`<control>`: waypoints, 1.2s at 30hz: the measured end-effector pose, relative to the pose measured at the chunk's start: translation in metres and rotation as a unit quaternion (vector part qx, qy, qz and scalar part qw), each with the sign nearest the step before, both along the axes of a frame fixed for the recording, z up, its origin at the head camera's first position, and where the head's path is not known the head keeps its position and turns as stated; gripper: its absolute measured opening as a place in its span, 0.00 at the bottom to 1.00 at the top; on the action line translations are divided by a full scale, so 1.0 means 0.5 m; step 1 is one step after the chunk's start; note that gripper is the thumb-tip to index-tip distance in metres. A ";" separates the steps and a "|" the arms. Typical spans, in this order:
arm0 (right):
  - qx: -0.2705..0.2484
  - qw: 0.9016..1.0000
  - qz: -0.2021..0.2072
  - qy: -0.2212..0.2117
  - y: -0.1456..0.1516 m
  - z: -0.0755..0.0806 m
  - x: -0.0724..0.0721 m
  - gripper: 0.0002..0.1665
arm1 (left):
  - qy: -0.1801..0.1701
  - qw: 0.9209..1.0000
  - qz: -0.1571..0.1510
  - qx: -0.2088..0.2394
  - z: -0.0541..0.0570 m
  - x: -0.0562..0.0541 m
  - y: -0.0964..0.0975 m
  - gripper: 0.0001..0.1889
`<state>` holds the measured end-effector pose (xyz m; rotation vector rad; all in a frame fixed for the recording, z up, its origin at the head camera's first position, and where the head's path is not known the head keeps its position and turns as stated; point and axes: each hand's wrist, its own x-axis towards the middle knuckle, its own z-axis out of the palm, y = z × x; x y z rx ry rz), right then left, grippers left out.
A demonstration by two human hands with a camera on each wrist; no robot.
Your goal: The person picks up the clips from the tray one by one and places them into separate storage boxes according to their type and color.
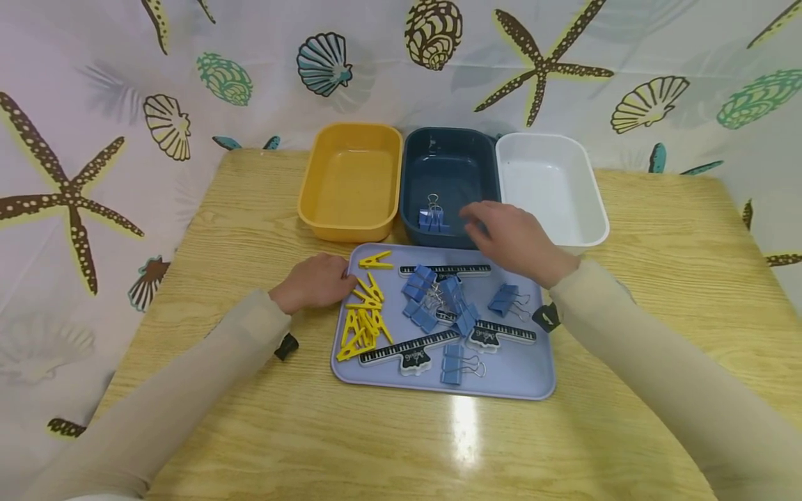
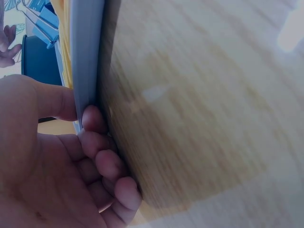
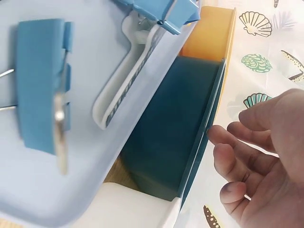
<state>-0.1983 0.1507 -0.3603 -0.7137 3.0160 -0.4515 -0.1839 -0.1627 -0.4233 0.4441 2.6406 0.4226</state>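
Note:
My left hand (image 1: 318,280) grips the left rim of a lilac tray (image 1: 516,384). In the left wrist view, its thumb is on one side of the tray wall (image 2: 86,52) and the curled fingers are on the other. My right hand (image 1: 514,240) hovers over the front right of a dark blue bin (image 1: 451,170), fingers loosely bent, nothing held. Inside that bin lie blue binder clips (image 1: 431,219). The tray bears yellow clothespins (image 1: 357,341), several blue binder clips (image 1: 452,365) and white clips with a piano-key pattern (image 1: 407,351).
A yellow bin (image 1: 354,184) stands left of the dark blue one, and a white bin (image 1: 554,188) adjoins it on the right. All three sit behind the tray on a wooden table (image 1: 376,438). A shell-patterned cloth (image 1: 388,62) hangs behind.

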 end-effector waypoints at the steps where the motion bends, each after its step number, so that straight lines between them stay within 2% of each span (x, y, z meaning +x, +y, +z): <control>1: -0.001 1.000 0.000 0.000 0.002 -0.001 0.001 0.18 | -0.001 1.000 0.000 0.001 0.000 0.000 -0.001 0.19; 16: -0.018 1.000 -0.004 0.002 0.025 -0.005 0.017 0.17 | 0.001 1.000 -0.004 0.001 0.004 0.001 0.003 0.19; 23: -0.020 1.000 -0.017 -0.011 0.034 -0.006 0.029 0.17 | 0.005 1.000 -0.005 0.002 0.001 0.000 0.003 0.20; 30: -0.021 0.999 -0.027 -0.015 0.045 -0.004 0.040 0.11 | 0.004 1.000 -0.005 0.000 0.002 0.002 0.003 0.19; 36: -0.019 0.999 -0.032 -0.017 0.056 -0.004 0.056 0.10 | 0.000 1.000 -0.003 0.000 0.004 0.004 0.003 0.19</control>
